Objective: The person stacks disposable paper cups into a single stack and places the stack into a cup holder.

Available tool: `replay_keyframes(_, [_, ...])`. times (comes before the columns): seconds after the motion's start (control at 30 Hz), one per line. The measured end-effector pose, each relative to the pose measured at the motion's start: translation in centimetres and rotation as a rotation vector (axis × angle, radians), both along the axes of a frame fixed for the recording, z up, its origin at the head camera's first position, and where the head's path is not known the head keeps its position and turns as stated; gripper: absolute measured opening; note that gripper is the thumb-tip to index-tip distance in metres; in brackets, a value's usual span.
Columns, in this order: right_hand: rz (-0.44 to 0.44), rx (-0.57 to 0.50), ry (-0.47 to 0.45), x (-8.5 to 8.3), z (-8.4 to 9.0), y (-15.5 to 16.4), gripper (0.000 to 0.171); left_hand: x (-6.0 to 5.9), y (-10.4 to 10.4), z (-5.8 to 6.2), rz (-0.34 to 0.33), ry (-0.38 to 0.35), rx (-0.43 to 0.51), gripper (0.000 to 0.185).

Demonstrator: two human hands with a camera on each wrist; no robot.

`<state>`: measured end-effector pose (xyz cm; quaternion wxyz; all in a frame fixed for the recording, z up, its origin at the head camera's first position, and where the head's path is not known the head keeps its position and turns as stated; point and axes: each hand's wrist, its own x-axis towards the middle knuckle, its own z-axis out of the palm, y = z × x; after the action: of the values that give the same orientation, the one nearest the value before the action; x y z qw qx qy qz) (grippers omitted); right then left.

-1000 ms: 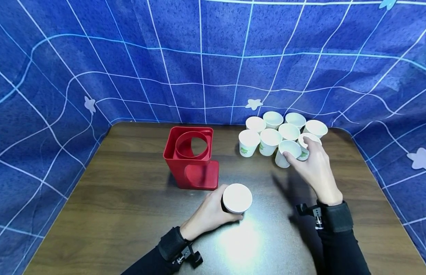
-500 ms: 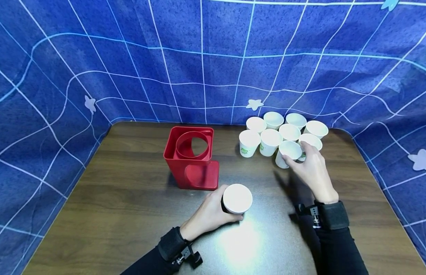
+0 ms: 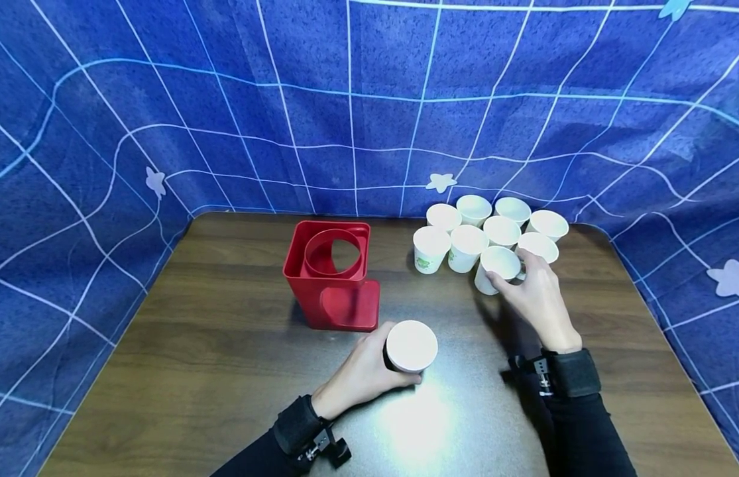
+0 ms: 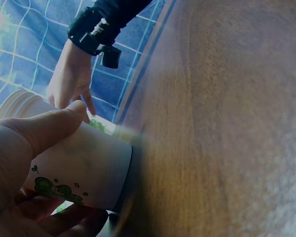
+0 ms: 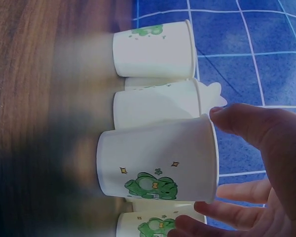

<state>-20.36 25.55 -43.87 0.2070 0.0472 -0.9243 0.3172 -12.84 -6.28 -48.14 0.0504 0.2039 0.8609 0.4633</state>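
My left hand (image 3: 366,368) wraps round a white paper cup (image 3: 412,346) in front of the red holder, thumb on one side and fingers on the other. In the left wrist view several stacked rims show at the mouth of this nested cup stack (image 4: 89,158), with a green cartoon print on the wall. My right hand (image 3: 536,295) pinches the front paper cup (image 5: 158,158) of the group near its rim, thumb on the left and fingers on the right. That cup stands slightly tilted beside its neighbours.
Several more paper cups (image 3: 466,248) stand close together at the back right of the wooden table (image 3: 226,371). A red square holder (image 3: 327,275) with a round ring inside and a low side tray stands left of them. A blue patterned cloth (image 3: 369,106) hangs behind.
My right hand has shifted a little left and nearer, and the front cup has moved slightly the same way, out from the group. The left hand and its cups stay put.
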Motion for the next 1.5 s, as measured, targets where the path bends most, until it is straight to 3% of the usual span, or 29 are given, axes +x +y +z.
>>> replay_keyframes(0.27, [0.024, 0.012, 0.027, -0.1, -0.7, -0.2, 0.045, 0.1, 0.0, -0.1, -0.005, 0.006, 0.003, 0.071])
replay_keyframes(0.73, [0.017, 0.021, 0.008, -0.2, -0.9, 0.0, 0.041, 0.1, 0.1, -0.1, -0.004, 0.009, 0.004, 0.072])
replay_keyframes(1.1, [-0.005, 0.029, -0.017, 0.7, 1.2, -0.1, 0.047, 0.1, 0.1, 0.0, 0.0, 0.029, 0.011, 0.073])
replay_keyframes(1.5, [0.028, 0.012, 0.079, 2.0, 4.0, -0.8, 0.045, 0.1, 0.1, 0.1, 0.013, 0.018, 0.008, 0.073])
